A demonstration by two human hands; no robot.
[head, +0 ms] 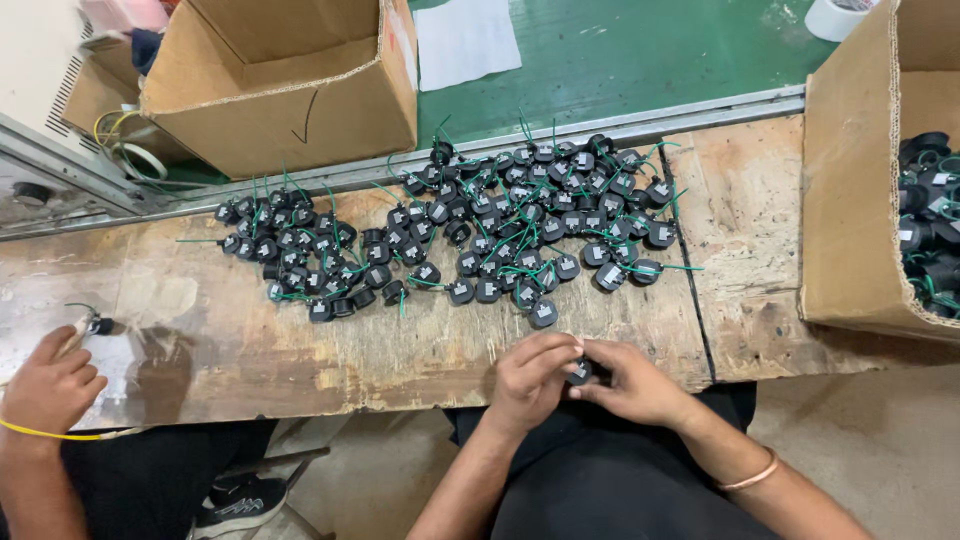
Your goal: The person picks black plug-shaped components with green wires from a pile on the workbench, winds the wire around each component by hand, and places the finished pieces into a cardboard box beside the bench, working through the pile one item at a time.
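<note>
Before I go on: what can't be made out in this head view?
- Small black part: mostly covered by the left hand and right hand fingers.
- Right cardboard box: cut off by the frame edge, contents partly seen.
- Co-worker's hand: its tool is blurred.
- Parts pile: labels too small.

Person seen from above, head camera. 2 forearms in view, both bare to the elbow; no sleeves, no gloves. Left hand [530, 375]: no rings or bands visible. Right hand [635, 380]: 1 thin metal bangle [752, 478], copper-coloured, sits on the forearm just above the wrist. Fingernails short, unpainted as far as visible. Lower body: dark, near-black trousers [590, 480] cover the lap and fill the space between the forearms. Fabric plain, no pattern, pocket or seam detail discernible.
</note>
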